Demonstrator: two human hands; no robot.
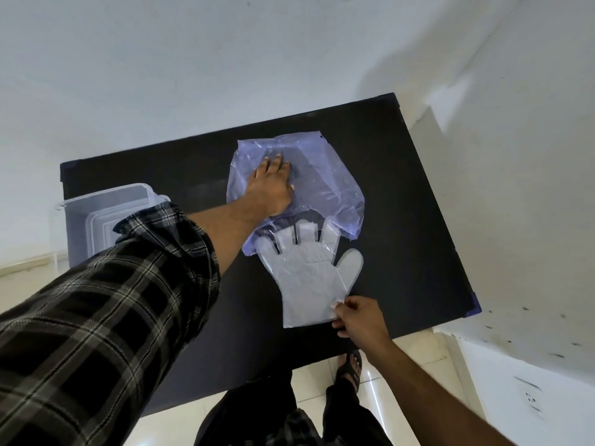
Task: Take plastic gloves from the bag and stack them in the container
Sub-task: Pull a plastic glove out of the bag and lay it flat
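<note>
A thin purple plastic bag lies crumpled on the black table. My left hand presses flat on the bag, fingers spread. A clear plastic glove lies flat just in front of the bag, its fingertips still at the bag's mouth. My right hand pinches the glove's cuff edge between thumb and fingers. A clear plastic container stands at the table's left edge, partly hidden by my left sleeve.
White walls close in behind and to the right of the table. The table's near edge runs just below my right hand. Pale floor tiles, my legs and a sandalled foot show beneath.
</note>
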